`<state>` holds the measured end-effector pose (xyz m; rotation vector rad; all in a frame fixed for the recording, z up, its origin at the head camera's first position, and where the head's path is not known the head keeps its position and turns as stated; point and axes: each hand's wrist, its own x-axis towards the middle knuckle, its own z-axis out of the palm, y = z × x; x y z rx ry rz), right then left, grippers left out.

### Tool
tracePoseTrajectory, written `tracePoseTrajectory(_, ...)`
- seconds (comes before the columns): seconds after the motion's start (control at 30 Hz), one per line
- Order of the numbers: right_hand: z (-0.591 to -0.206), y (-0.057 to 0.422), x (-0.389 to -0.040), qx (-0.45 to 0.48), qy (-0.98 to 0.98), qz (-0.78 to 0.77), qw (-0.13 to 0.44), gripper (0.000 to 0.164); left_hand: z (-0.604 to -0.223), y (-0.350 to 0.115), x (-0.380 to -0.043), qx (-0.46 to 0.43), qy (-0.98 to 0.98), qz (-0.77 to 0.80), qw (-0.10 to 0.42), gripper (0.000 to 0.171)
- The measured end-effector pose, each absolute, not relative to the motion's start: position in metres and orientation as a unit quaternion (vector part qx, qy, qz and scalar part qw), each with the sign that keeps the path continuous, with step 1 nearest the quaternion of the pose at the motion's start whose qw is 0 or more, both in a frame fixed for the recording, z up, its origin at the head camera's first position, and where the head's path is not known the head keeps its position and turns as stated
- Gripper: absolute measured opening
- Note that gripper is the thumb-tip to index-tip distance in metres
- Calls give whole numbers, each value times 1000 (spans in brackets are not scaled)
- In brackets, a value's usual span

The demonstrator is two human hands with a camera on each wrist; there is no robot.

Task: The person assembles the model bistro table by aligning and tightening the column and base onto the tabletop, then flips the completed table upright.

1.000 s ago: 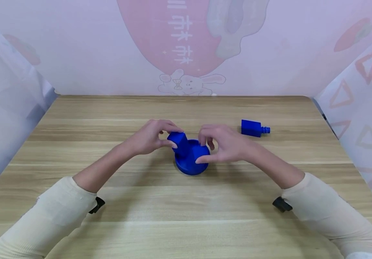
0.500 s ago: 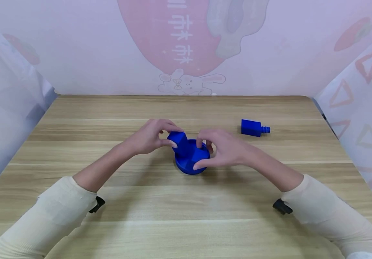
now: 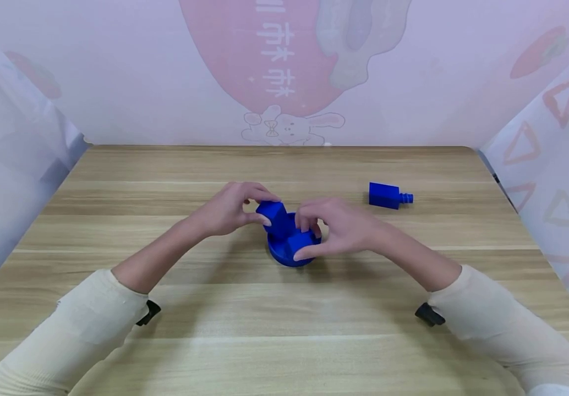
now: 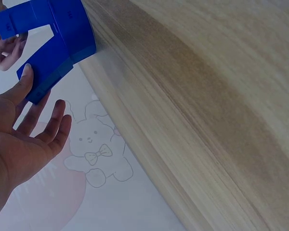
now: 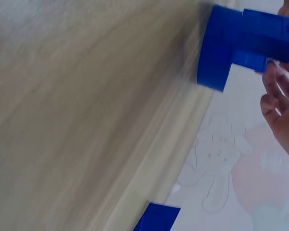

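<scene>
A round, shallow blue base (image 3: 284,261) with a raised rim sits mid-table in the head view. Two blue rectangular blocks stand in it, leaning apart in the left wrist view. My left hand (image 3: 227,212) pinches the top of the left block (image 3: 275,217) between thumb and fingers. Around the right block (image 3: 296,240), my right hand (image 3: 346,225) has its thumb on the near side and curled fingers on the far side. The left wrist view shows my left hand (image 4: 26,137) gripping its block (image 4: 48,67) above the base (image 4: 74,29). The blocks' lower ends are hidden by the rim.
Another blue block with a ridged, screw-like stub (image 3: 386,196) lies on its side at the back right. The wood-grain table (image 3: 284,341) ends at a printed backdrop (image 3: 165,82), with pale side curtains left and right.
My right hand has shifted slightly left and toward me, and the right block has moved the same way within the base. My left hand and its block have stayed still.
</scene>
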<state>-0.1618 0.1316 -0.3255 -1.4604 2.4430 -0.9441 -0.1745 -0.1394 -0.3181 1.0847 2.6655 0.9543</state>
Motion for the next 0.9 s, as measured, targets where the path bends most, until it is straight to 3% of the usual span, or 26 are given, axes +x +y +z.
tracePoseTrajectory(0.23,-328,124,-157,-481,826,-293,25,38,-316,-137,-174,355,877,320,53,38)
tracePoseTrajectory(0.5,-327,132,-155,-483,814,-316,60,40,-316,-138,-174,355,878,316,55,39)
tracePoseTrajectory(0.9,-335,131,-147,-474,833,-283,-24,40,-316,-140,-177,363,877,311,53,39)
